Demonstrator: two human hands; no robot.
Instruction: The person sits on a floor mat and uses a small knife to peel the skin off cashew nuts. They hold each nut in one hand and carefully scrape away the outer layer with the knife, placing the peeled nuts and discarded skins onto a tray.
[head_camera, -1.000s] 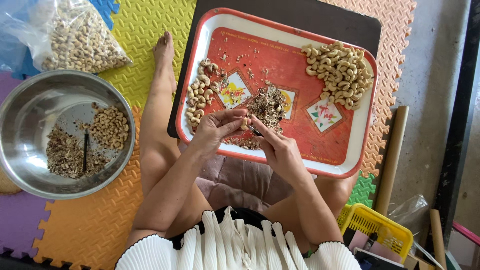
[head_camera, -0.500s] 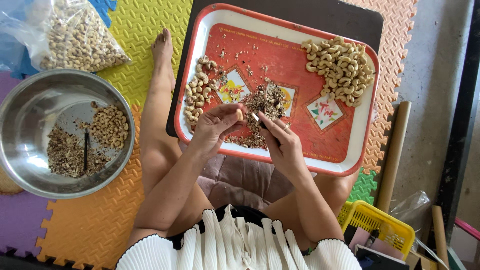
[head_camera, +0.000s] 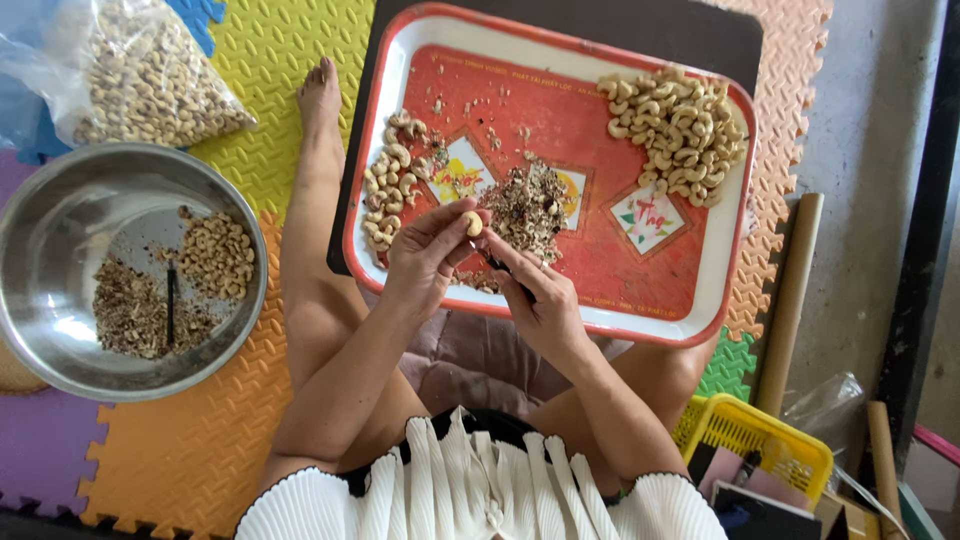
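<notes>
I'd keep my left hand (head_camera: 425, 262) pinched firmly on the single cashew (head_camera: 472, 224), held just above the red tray (head_camera: 640, 310) beside the husk pile (head_camera: 525, 205). My right hand (head_camera: 545, 300), grip closed on a thin dark blade (head_camera: 497, 265), should scrape lightly, letting skin fall onto the pile.

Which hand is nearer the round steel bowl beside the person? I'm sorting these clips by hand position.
Left. The left hand holds a cashew over the red tray's near-left part, closer to the round steel bowl. The right hand sits beyond it, farther from the bowl.
</notes>
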